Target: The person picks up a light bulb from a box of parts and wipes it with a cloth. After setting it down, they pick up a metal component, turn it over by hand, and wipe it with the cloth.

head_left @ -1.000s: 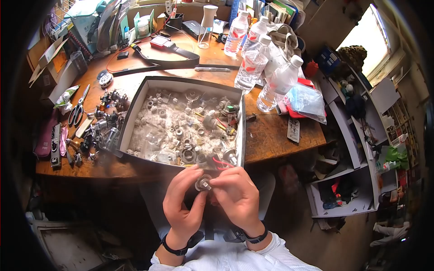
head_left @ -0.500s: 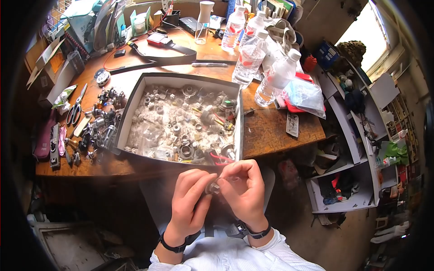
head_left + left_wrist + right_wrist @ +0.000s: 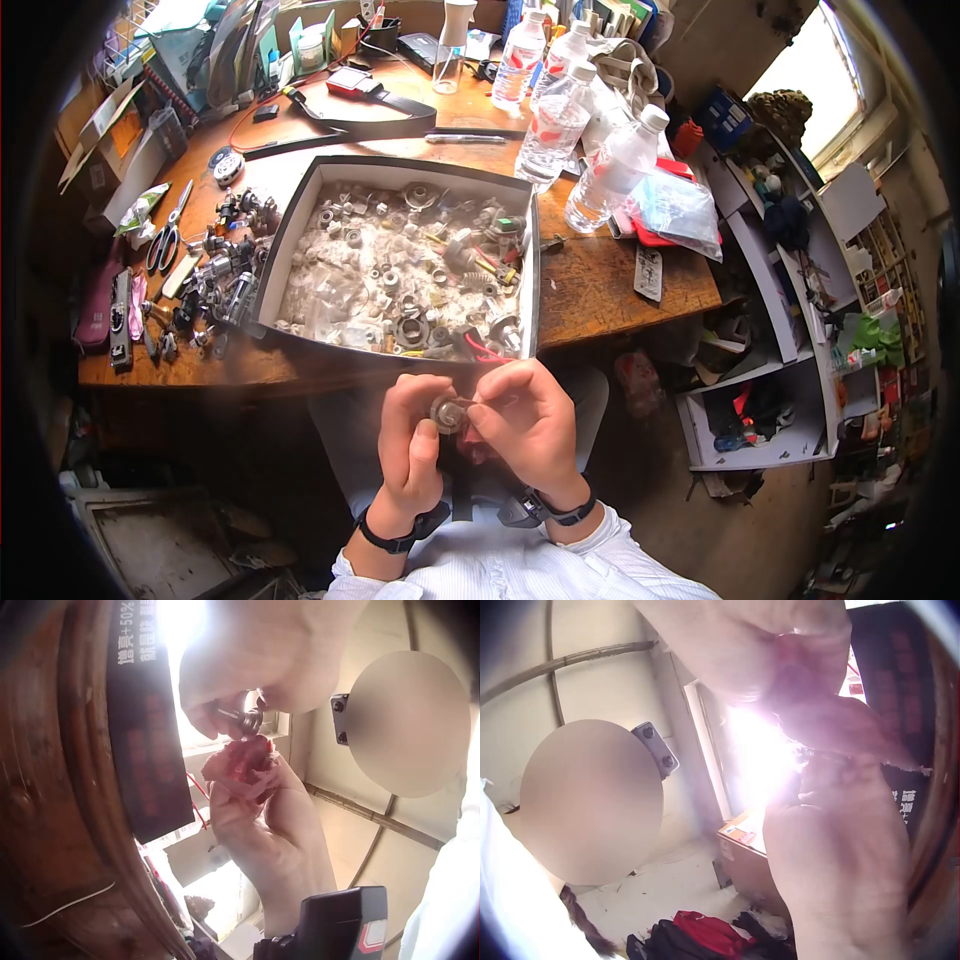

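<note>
A small round metal part (image 3: 447, 413) is between the two hands, in front of the box's near edge. My left hand (image 3: 410, 445) grips it with thumb and curled fingers. On its right side, my right hand (image 3: 530, 425) has thumb and forefinger pinched together at the part; whether they hold a smaller piece cannot be seen. Crumpled pinkish-red material (image 3: 475, 447) shows under the right hand. The left wrist view shows this material (image 3: 244, 769) in the right hand (image 3: 262, 832), just below the metal part (image 3: 251, 720). Glare hides the contact in the right wrist view.
A shallow box (image 3: 530, 270) of dusty metal parts sits on the wooden desk (image 3: 620, 290). Left of it lie more parts (image 3: 225, 275) and scissors (image 3: 165, 240). Several water bottles (image 3: 610, 170) and a plastic packet (image 3: 675, 212) stand or lie to the right.
The metal part has shifted slightly left since half a second ago and turned in the left fingers. The left thumb has lowered, and the pinkish-red material now shows below the right hand.
</note>
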The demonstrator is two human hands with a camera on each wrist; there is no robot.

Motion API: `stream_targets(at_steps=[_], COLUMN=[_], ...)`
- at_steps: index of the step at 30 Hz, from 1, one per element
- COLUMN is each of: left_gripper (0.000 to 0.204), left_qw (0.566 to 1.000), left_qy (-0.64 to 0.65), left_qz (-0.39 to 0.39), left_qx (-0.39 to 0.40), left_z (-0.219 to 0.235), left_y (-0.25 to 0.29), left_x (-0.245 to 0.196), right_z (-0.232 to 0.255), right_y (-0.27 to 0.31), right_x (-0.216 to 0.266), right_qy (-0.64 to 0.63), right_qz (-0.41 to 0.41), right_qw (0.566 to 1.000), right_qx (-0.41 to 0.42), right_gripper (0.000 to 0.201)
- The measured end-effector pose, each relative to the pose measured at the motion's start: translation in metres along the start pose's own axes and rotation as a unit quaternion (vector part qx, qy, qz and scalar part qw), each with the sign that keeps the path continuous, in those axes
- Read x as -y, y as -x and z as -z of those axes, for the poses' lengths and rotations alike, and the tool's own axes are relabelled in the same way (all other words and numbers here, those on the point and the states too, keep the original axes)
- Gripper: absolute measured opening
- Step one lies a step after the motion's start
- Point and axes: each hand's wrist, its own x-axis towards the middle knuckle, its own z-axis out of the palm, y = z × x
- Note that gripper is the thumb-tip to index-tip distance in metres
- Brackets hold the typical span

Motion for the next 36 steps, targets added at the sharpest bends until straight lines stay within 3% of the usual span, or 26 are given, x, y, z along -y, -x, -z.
stream_targets(at_steps=[1, 7, 11, 13, 16, 36], left_gripper=[0.034, 0.029, 0.028, 0.029, 0.032, 0.040], left_qw=[1.000, 0.997, 0.989, 0.989, 0.991, 0.983], left_qy=[0.015, -0.048, -0.107, -0.103, -0.081, -0.118], left_qz=[-0.004, -0.062, -0.100, -0.104, -0.102, -0.142], left_qx=[-0.026, -0.001, 0.006, 0.006, 0.006, -0.024], left_z=[-0.001, 0.007, 0.010, 0.009, 0.009, 0.012], left_y=[0.000, -0.003, -0.009, -0.010, -0.010, -0.004], left_x=[0.002, 0.005, 0.001, 0.001, 0.004, 0.008], right_z=[0.000, 0.004, 0.008, 0.005, 0.005, -0.021], right_y=[0.001, 0.000, -0.003, -0.005, -0.005, 0.002], right_x=[0.000, 0.002, -0.002, -0.006, -0.011, -0.023], right_qy=[-0.018, 0.010, 0.024, -0.024, -0.079, -0.142], right_qz=[-0.030, -0.075, -0.069, -0.024, -0.050, -0.040], right_qw=[0.999, 0.997, 0.995, 0.997, 0.991, 0.989], right_qx=[-0.005, 0.033, 0.064, 0.074, 0.099, 0.005], right_gripper=[0.016, 0.013, 0.011, 0.011, 0.012, 0.018])
